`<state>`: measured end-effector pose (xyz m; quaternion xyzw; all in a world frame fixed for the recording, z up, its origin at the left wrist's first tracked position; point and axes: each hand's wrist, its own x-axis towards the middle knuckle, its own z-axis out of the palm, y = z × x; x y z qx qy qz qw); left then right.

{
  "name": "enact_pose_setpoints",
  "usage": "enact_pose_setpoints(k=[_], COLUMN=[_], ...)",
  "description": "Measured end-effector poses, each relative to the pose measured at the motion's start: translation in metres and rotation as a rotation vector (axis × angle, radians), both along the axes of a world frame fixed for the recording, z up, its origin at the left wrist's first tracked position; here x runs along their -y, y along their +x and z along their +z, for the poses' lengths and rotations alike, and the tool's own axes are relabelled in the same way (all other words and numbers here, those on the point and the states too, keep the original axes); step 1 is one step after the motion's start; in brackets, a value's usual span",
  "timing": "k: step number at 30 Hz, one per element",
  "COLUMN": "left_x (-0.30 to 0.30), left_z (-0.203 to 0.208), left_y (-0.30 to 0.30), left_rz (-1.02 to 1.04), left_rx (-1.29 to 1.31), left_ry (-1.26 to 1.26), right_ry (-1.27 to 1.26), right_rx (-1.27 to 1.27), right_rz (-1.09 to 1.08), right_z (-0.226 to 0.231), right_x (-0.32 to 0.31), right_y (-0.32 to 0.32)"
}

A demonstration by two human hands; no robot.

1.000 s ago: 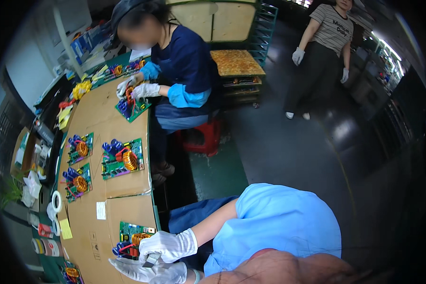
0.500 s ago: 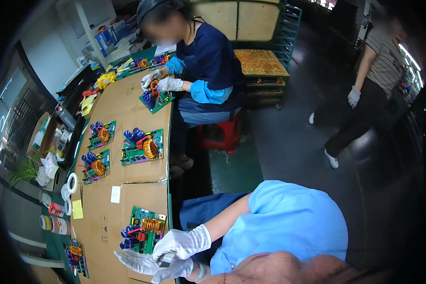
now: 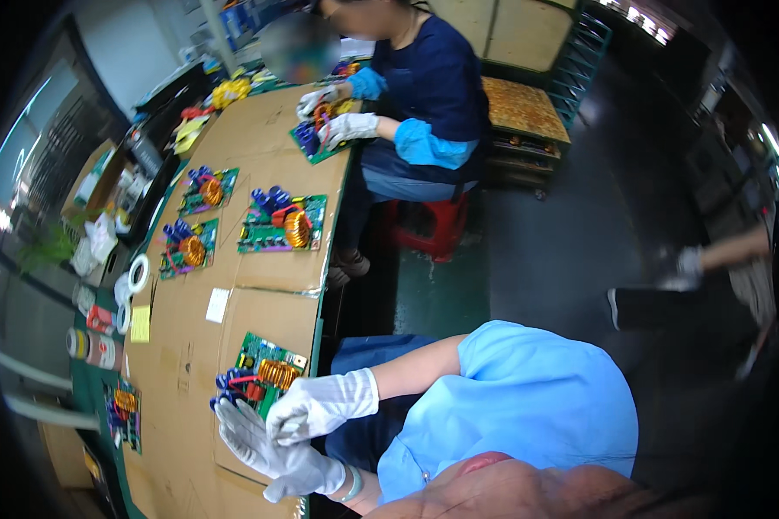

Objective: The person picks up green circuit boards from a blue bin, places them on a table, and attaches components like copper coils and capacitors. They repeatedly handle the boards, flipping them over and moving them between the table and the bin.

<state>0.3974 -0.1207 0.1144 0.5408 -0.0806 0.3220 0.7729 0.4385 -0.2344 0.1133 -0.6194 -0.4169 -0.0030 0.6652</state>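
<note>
My left hand (image 3: 273,454), in a white glove, lies palm up over the table's near edge, its fingers stretched out. Just above that palm, my right hand (image 3: 320,406) is closed, white-gloved too, with the fingers curled down. What it holds, if anything, is hidden. Beyond my fingers a green circuit board (image 3: 264,359) rests on the cardboard table cover (image 3: 177,398). The board carries a copper-wound coil (image 3: 279,374), blue capacitors and red wires, and my left fingertips overlap its lower edge in view.
More circuit boards (image 3: 284,223) lie farther along the table. A seated co-worker's gloved hands (image 3: 348,130) work on another board. Tape rolls (image 3: 138,272), jars (image 3: 104,349) and a yellow note (image 3: 140,324) line the left side. A red stool (image 3: 433,227) stands under the co-worker.
My right hand has lifted slightly off my left palm, and the left fingers have spread. The small grey piece seen between my hands is out of sight. The view has shifted; a walking person moved right.
</note>
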Motion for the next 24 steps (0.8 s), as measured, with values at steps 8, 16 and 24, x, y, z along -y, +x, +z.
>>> enact_pose_setpoints(k=[8,16,24], left_x=[-0.003,-0.035,-0.031], left_z=[0.005,0.005,0.003], left_y=[-0.009,-0.049,-0.068], left_rz=[0.071,0.331,0.631], left_rx=[-0.002,0.04,0.086], left_ry=[-0.05,0.442,0.373], right_ry=[-0.102,-0.024,0.082], right_rx=[0.188,-0.163,-0.178], right_rz=[-0.034,0.101,0.284], right_z=[-0.004,-0.021,-0.029], right_x=[-0.015,-0.043,-0.043], right_y=[0.003,-0.026,-0.033])
